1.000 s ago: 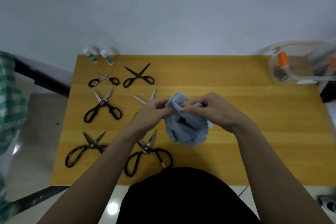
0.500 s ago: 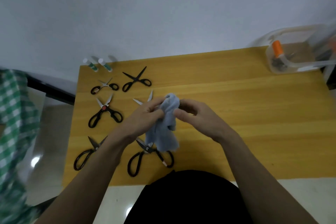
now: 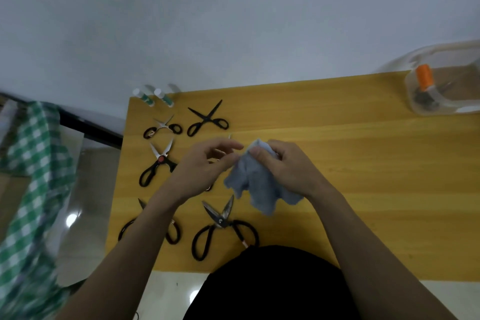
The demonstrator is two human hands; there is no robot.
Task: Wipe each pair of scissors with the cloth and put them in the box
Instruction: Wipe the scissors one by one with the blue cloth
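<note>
My right hand grips a bunched light blue cloth, which hangs just above the yellow table. My left hand is beside it, its fingertips pinching the cloth's left edge. Several pairs of scissors lie open on the table's left part: an all-black pair, a small pair, a pair with a red pivot and a large black-handled pair. My left arm partly hides another pair. A clear plastic box stands at the far right corner.
Two small white-capped tubes stand at the table's far left corner. Green checked fabric hangs off to the left of the table. Inside the box is something with an orange handle. The wall runs right behind the table.
The cloth has passed from hanging mainly out of my left hand to being bunched in my right hand. Both hands stay over the middle-left of the table; the view has shifted.
</note>
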